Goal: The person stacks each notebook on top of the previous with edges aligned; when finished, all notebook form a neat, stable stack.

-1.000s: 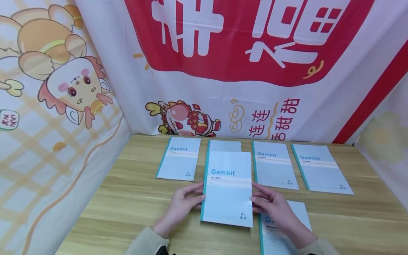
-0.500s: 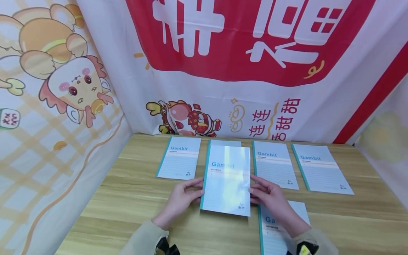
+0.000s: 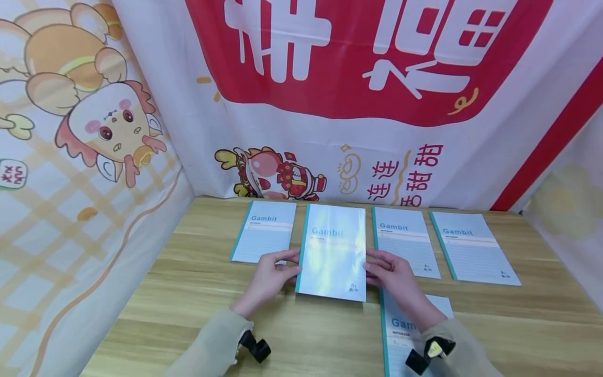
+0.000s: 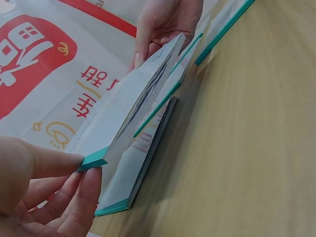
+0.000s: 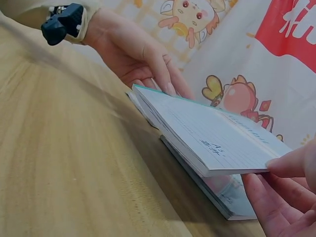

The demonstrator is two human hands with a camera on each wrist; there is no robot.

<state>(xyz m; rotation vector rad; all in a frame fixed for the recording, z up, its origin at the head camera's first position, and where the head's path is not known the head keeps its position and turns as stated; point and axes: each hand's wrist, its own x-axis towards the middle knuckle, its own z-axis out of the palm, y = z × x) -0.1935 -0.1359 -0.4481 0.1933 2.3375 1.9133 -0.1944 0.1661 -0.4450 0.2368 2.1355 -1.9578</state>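
A pale blue notebook [image 3: 332,256] marked "Gambit", with a teal spine, is held above the table between both hands. My left hand [image 3: 270,275] pinches its spine edge, thumb on top and fingers beneath. On the opposite edge, my right hand [image 3: 393,275] pinches it the same way. The left wrist view shows the held notebook [image 4: 133,106] raised and apart from another notebook [image 4: 129,180] lying under it. In the right wrist view that lower notebook [image 5: 197,180] shows below the held one; from the head it is hidden. Glare covers part of the held cover.
Similar notebooks lie on the wooden table [image 3: 188,303]: one at back left [image 3: 265,232], one right of centre [image 3: 405,242], one at far right [image 3: 475,248]. Another notebook [image 3: 400,340] lies in front, partly under my right forearm. Printed cloth [image 3: 198,131] hangs behind and at the sides.
Both hands have carried the held notebook away from me toward the back row, and it now covers the notebook behind it. The other notebooks have stayed put.
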